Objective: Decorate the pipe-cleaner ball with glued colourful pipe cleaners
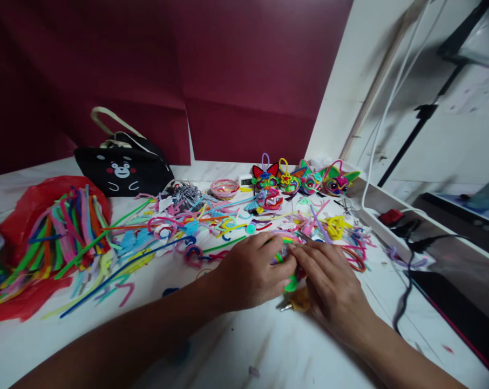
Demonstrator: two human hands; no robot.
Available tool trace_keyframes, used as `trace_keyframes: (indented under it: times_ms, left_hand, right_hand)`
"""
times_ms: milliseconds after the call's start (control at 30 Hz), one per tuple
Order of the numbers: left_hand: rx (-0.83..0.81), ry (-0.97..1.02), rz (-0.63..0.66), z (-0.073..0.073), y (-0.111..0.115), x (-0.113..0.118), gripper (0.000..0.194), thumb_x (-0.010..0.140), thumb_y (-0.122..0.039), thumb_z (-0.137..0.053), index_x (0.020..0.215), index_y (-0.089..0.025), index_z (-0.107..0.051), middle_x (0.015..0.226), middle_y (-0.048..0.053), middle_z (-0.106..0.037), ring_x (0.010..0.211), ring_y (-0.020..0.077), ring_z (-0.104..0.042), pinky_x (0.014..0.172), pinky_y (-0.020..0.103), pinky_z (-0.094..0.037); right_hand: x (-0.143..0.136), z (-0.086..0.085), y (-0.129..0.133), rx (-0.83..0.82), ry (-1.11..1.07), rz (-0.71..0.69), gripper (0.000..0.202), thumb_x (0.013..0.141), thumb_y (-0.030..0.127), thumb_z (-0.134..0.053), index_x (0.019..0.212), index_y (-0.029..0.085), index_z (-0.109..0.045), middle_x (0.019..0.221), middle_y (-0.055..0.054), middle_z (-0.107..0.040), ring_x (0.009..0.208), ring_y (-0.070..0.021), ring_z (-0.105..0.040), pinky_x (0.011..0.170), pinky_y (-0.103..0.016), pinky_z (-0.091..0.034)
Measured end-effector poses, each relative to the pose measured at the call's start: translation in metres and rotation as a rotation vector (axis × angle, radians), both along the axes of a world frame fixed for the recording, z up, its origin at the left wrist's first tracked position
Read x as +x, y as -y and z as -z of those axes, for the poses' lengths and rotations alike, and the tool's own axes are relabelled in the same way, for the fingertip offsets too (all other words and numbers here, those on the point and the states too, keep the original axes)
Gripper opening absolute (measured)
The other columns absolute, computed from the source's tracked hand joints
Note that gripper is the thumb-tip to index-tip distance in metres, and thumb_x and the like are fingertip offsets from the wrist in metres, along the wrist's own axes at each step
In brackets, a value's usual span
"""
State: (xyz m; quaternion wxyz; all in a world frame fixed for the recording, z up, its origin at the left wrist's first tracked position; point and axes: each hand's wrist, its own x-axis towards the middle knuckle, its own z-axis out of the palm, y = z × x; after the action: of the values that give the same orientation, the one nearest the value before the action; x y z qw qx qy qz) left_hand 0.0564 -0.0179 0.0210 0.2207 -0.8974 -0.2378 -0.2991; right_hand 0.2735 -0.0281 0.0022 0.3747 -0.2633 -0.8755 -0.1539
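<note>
My left hand is closed around a small colourful pipe-cleaner craft with green, yellow and pink parts. Fingers cover most of it. From the other side my right hand meets it, its fingers curled together at the craft's edge. A thin dark piece shows by the right fingertips; its kind cannot be made out. Below the hands, on the table, lies a yellow-brown tool with a metal nozzle, partly under the right hand. A green piece shows between the hands.
Finished animal-head crafts stand at the back. Loose pipe cleaners cover the table's middle. At left, a red plastic bag holds more, with a black bag behind it. Cables and a power strip lie right.
</note>
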Motion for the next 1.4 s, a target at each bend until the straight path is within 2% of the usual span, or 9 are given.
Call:
trace_keyframes:
  times_ms: [167, 433, 800, 1100, 1267, 1400]
  left_hand:
    - [0.018, -0.02, 0.014, -0.0022, -0.0007, 0.0003, 0.028, 0.1, -0.033, -0.047, 0.109, -0.015, -0.067, 0.109, 0.016, -0.066, 0.105, 0.0291, -0.061, 0.088, 0.041, -0.057]
    - [-0.027, -0.029, -0.011, -0.0019, 0.0022, -0.001, 0.033, 0.101, -0.041, -0.046, 0.112, -0.018, -0.067, 0.117, 0.017, -0.064, 0.107, 0.0307, -0.06, 0.088, 0.044, -0.056]
    - [-0.019, -0.023, 0.001, 0.0059, -0.0012, -0.0021, 0.035, 0.101, -0.042, -0.046, 0.114, -0.017, -0.065, 0.118, 0.017, -0.062, 0.106, 0.0317, -0.059, 0.086, 0.045, -0.056]
    - [-0.015, -0.023, 0.006, 0.0043, -0.0007, -0.0015, 0.033, 0.101, -0.041, -0.045, 0.112, -0.018, -0.065, 0.115, 0.017, -0.063, 0.104, 0.0311, -0.06, 0.084, 0.044, -0.057]
    - [-0.024, -0.028, 0.006, 0.0031, -0.0008, -0.0022, 0.033, 0.1, -0.041, -0.046, 0.114, -0.018, -0.065, 0.12, 0.018, -0.062, 0.108, 0.032, -0.059, 0.086, 0.045, -0.056]
    - [-0.005, -0.028, 0.019, 0.0014, -0.0015, -0.0012, 0.033, 0.101, -0.038, -0.046, 0.114, -0.015, -0.065, 0.115, 0.019, -0.064, 0.109, 0.0323, -0.058, 0.088, 0.044, -0.056]
  right_hand:
    - [-0.0002, -0.0009, 0.0, 0.01, 0.001, -0.014, 0.046, 0.09, 0.001, -0.045, 0.135, 0.002, -0.052, 0.113, -0.021, -0.069, 0.105, -0.0329, -0.057, 0.085, -0.049, -0.048]
    - [0.0002, 0.0005, -0.0004, -0.001, -0.001, -0.015, 0.046, 0.089, 0.004, -0.048, 0.135, 0.002, -0.052, 0.113, -0.022, -0.069, 0.107, -0.0352, -0.057, 0.085, -0.052, -0.048]
    - [-0.0013, -0.0016, 0.0014, 0.002, 0.01, 0.008, 0.045, 0.089, 0.002, -0.046, 0.133, 0.002, -0.054, 0.117, -0.022, -0.07, 0.107, -0.0341, -0.058, 0.085, -0.051, -0.049]
    - [-0.0017, -0.0043, 0.0024, 0.021, 0.015, 0.025, 0.05, 0.085, 0.001, -0.047, 0.133, 0.005, -0.055, 0.116, -0.02, -0.072, 0.105, -0.0328, -0.06, 0.086, -0.049, -0.048]
    - [-0.0017, -0.0035, 0.0029, 0.014, 0.013, 0.036, 0.048, 0.087, 0.003, -0.047, 0.134, 0.005, -0.055, 0.115, -0.02, -0.071, 0.105, -0.0329, -0.06, 0.086, -0.049, -0.048]
    - [-0.0019, -0.002, 0.0032, -0.005, 0.008, 0.047, 0.046, 0.089, 0.006, -0.047, 0.135, 0.006, -0.054, 0.115, -0.021, -0.071, 0.106, -0.0343, -0.059, 0.086, -0.051, -0.049]
